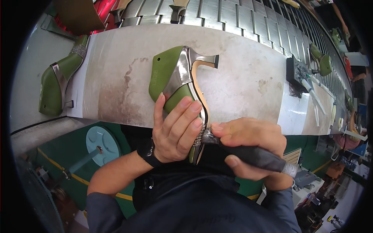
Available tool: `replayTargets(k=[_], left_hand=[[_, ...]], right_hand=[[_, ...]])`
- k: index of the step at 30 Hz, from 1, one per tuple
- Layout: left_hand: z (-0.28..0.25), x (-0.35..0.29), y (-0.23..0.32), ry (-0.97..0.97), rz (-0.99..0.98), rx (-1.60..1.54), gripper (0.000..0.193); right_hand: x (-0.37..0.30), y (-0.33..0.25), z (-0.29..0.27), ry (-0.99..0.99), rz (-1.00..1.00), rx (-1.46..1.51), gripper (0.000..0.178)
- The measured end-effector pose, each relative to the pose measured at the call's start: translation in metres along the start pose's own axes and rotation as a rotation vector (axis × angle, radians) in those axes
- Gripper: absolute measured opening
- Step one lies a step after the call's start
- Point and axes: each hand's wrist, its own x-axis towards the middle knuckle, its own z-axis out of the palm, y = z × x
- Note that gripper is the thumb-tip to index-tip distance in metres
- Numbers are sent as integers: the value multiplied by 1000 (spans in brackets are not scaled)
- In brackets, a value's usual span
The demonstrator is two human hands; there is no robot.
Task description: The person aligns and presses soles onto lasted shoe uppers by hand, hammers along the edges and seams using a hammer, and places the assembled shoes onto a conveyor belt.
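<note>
Green last bears faint characters (left grip holding it).

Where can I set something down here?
Bare bench: right of the held shoe, up to the black block; left of that shoe, toward the leftmost shoe. Crowded: near edge by left hand; right end by slim tools.

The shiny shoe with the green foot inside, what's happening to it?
The person's left hand steadies a silver high-heeled shoe, fitted on a green foot-shaped form, at the edge of a stained pale worktable. The right hand grips a dark-handled tool, its silvery end right by the shoe's sparkly strap. A similar green-and-silver shoe lies at the left.
</note>
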Motion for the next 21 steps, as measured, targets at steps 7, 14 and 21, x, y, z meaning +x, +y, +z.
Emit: replayTargets(k=[7,14,21], left_hand=[[-5,-5,-5,-93,81,73,69],[1,-3,-7,-93,90,30,77],[-1,-3,-1,-27,-8,-49,36]], right_hand=[[-23,-21,30,-8,-69,-129,29],[-53,-26,29,-137,138,-96,31],[-26,-18,10,125,178,7,39]])
